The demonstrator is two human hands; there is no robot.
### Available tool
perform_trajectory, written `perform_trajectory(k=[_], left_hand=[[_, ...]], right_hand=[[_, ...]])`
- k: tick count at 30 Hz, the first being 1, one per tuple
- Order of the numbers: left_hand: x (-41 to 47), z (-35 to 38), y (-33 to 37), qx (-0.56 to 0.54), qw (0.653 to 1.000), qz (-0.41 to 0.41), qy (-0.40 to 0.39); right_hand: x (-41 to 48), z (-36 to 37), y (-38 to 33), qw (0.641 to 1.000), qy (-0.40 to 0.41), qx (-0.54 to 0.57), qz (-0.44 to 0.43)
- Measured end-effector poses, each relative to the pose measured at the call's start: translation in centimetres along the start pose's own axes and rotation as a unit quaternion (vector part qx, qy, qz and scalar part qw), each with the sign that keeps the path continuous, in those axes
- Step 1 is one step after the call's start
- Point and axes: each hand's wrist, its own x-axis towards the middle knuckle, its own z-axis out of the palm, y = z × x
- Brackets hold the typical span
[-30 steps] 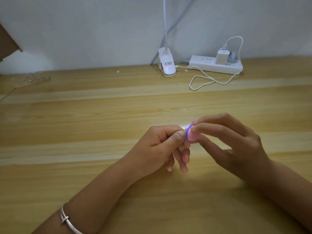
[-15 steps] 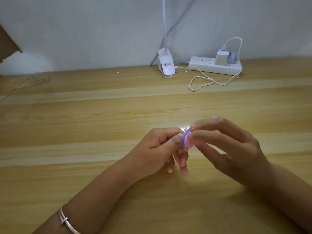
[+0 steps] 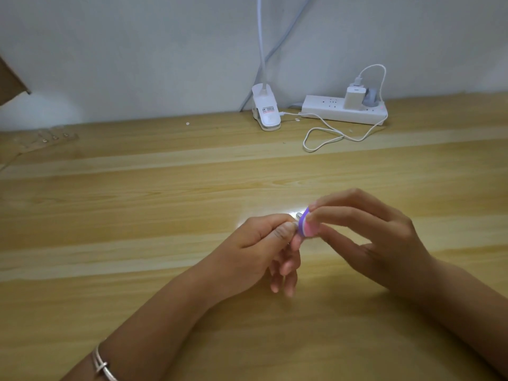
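My right grip (image 3: 379,243) pinches a little pink and purple disc (image 3: 308,229) just above the worktop (image 3: 137,204). My left grip (image 3: 255,251) pinches a small silver bit (image 3: 298,215) at the disc's side. I think I am joining them; next comes a tiny, careful push. There is open room all around, and the white cable (image 3: 324,136) lies far beyond.
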Motion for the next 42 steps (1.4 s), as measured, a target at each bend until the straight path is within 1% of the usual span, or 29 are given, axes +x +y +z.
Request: perform_trajectory(k=[3,7,11,14,18,22,25,27,30,32,34,35,37,39,40,42], left_hand=[[-0.1,-0.2,0.1,-0.007,1.0,0.0,-0.008],[-0.1,-0.3,0.3,-0.018,1.0,-0.004,-0.019],[-0.2,-0.7,0.4,-0.034,0.999,0.009,-0.029],[-0.1,-0.6,0.4,-0.046,0.998,0.011,-0.034],[-0.1,-0.6,0.5,-0.064,0.998,-0.001,-0.027],[-0.1,-0.6,0.6,-0.078,0.996,0.009,-0.03],[-0.2,-0.5,0.7,-0.097,0.994,0.011,-0.052],[-0.3,-0.7,0.9,-0.119,0.99,0.009,-0.07],[-0.3,-0.7,1.2,-0.146,0.985,0.009,-0.088],[-0.4,-0.5,1.2,-0.156,0.983,0.004,-0.098],[-0.5,-0.3,1.3,-0.161,0.98,0.002,-0.114],[-0.5,-0.3,1.3,-0.163,0.979,0.002,-0.122],[-0.5,-0.3,1.4,-0.171,0.977,0.0,-0.131],[-0.4,-0.3,1.3,-0.165,0.98,0.002,-0.113],[-0.3,-0.3,1.2,-0.151,0.984,0.002,-0.096],[-0.1,-0.3,0.8,-0.116,0.991,-0.009,-0.07]], right_hand=[[-0.1,0.4,-0.2,1.0,0.001,-0.003,-0.015],[0.1,0.1,0.2,1.0,0.0,0.016,0.025],[0.2,0.4,-0.6,0.999,0.017,0.036,0.026],[0.1,0.2,-0.4,0.999,0.011,0.029,0.016],[0.3,-0.1,0.0,0.999,-0.003,0.002,0.033],[0.4,0.2,-0.9,0.999,0.029,0.017,0.014],[0.1,0.4,-1.1,1.0,0.024,-0.001,-0.015],[0.2,-0.1,-0.4,1.0,0.015,-0.008,0.003],[0.6,-0.4,-0.4,0.998,0.046,-0.002,0.032],[0.4,-0.1,-1.3,0.998,0.056,-0.002,0.008],[0.1,0.2,-1.9,0.999,0.041,-0.013,-0.026],[0.1,0.0,-1.6,0.999,0.033,-0.017,-0.029],[0.5,-0.5,-0.7,0.999,0.027,-0.026,-0.005],[0.6,-0.6,-0.5,0.998,0.042,-0.032,0.02],[0.6,-0.6,-0.7,0.998,0.052,-0.03,0.018],[0.2,-0.1,-1.5,0.998,0.046,-0.04,-0.016]])
